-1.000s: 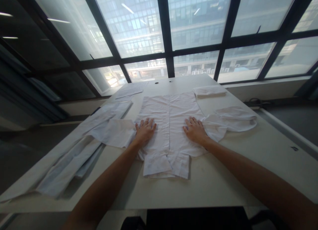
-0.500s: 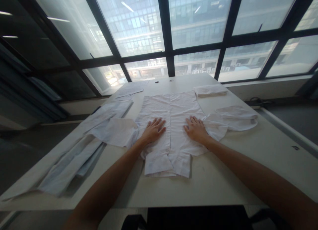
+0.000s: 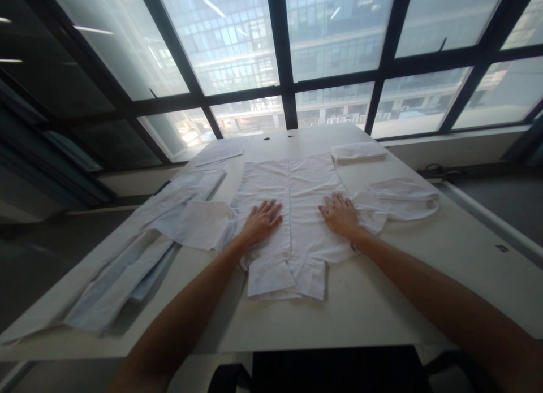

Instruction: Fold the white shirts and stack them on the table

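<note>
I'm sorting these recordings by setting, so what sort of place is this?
Probably an office or similar workroom. A large white table stands by tall, dark-framed windows that face another building, and what looks like a black chair shows at the table's near edge.

The shirt [image 3: 311,184] is matt white cloth, thin-looking and finely wrinkled. Desk [image 3: 360,319] is smooth with a faint satin look. The pile [image 3: 127,274] at 9 o'clock seems like matt cloth too, same with the folded bundle [image 3: 358,153] at 1. Window glass [image 3: 335,37] at 12 is glossy, its dark frame [image 3: 289,110] pretty dull.
</note>
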Demonstrator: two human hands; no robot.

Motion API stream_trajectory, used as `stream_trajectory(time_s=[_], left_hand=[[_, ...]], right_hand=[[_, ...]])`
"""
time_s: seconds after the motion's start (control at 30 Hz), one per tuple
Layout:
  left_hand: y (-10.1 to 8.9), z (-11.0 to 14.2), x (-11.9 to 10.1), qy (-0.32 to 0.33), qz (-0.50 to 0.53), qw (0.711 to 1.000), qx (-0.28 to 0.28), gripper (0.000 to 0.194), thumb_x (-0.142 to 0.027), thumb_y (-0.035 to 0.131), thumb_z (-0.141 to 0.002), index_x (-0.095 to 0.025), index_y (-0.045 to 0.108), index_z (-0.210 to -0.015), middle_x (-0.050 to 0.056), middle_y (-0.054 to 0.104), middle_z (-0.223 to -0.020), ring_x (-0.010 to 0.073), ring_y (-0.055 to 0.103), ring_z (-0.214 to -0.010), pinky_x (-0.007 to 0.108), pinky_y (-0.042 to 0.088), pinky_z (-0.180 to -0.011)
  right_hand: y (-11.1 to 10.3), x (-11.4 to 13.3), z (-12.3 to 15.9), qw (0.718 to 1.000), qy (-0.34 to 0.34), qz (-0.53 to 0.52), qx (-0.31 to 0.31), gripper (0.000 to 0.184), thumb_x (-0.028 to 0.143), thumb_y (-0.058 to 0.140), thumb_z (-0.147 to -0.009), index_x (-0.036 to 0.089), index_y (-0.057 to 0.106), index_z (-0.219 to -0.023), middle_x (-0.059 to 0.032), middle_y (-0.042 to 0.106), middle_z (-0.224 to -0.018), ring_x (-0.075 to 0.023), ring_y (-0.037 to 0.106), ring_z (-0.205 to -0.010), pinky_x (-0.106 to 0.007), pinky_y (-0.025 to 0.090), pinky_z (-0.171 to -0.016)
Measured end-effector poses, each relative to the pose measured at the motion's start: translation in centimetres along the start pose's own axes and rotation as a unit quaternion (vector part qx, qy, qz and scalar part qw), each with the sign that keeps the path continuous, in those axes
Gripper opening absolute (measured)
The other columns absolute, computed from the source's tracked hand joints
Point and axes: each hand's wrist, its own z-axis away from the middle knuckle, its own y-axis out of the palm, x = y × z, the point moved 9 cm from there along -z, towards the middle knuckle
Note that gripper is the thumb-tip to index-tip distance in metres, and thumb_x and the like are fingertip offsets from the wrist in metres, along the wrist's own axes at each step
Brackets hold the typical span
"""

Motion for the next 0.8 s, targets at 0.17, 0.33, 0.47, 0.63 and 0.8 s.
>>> stream_trajectory(time_s=[0.17, 0.33, 0.47, 0.63, 0.8], left_hand=[[-0.12, 0.05, -0.09, 0.000, -0.002, 1.000, 0.000, 0.065, -0.059, 0.024, -0.105, -0.028, 0.031, -0.162, 0.004, 0.021, -0.170, 0.0285, 0.015, -0.158, 0.055, 0.017, -0.125], [-0.18, 0.09, -0.16, 0.000, 0.003, 1.000, 0.000, 0.064, -0.057, 0.024, -0.105, -0.027, 0.032, -0.162, 0.005, 0.021, -0.170, 0.0293, 0.015, -0.158, 0.056, 0.016, -0.125], [-0.21, 0.08, -0.19, 0.002, 0.001, 1.000, -0.001, 0.064, -0.057, 0.025, -0.105, -0.027, 0.033, -0.161, 0.005, 0.022, -0.170, 0.0296, 0.015, -0.158, 0.056, 0.017, -0.125], [-0.21, 0.04, -0.18, 0.002, -0.002, 1.000, -0.001, 0.064, -0.057, 0.025, -0.105, -0.027, 0.033, -0.161, 0.005, 0.023, -0.170, 0.0296, 0.016, -0.157, 0.056, 0.018, -0.125], [-0.19, 0.04, -0.11, 0.003, 0.001, 1.000, -0.003, 0.065, -0.058, 0.025, -0.105, -0.027, 0.033, -0.161, 0.005, 0.023, -0.170, 0.0302, 0.017, -0.157, 0.057, 0.018, -0.125]], right_hand=[[-0.51, -1.33, -0.25, 1.000, 0.019, 0.019, -0.014, 0.057, 0.044, 0.034, -0.106, 0.012, 0.051, -0.150, -0.0208, 0.043, -0.159, -0.0313, 0.036, -0.148, -0.045, 0.025, -0.119], [-0.47, -1.19, -0.25, 0.999, 0.024, 0.028, -0.009, 0.055, 0.041, 0.036, -0.104, 0.013, 0.051, -0.149, -0.0202, 0.045, -0.158, -0.0307, 0.039, -0.146, -0.045, 0.025, -0.119], [-0.64, -1.09, -0.22, 0.999, 0.019, 0.025, -0.019, 0.053, 0.039, 0.038, -0.103, 0.012, 0.053, -0.146, -0.0202, 0.047, -0.156, -0.0307, 0.040, -0.145, -0.044, 0.026, -0.118], [-0.62, -1.13, -0.23, 0.999, 0.017, 0.024, -0.023, 0.053, 0.040, 0.038, -0.103, 0.013, 0.054, -0.145, -0.0194, 0.048, -0.155, -0.0304, 0.042, -0.144, -0.044, 0.026, -0.118], [-0.62, -1.09, -0.24, 0.999, 0.018, 0.022, -0.018, 0.051, 0.039, 0.038, -0.103, 0.013, 0.054, -0.144, -0.0196, 0.048, -0.155, -0.0305, 0.041, -0.144, -0.044, 0.026, -0.118]])
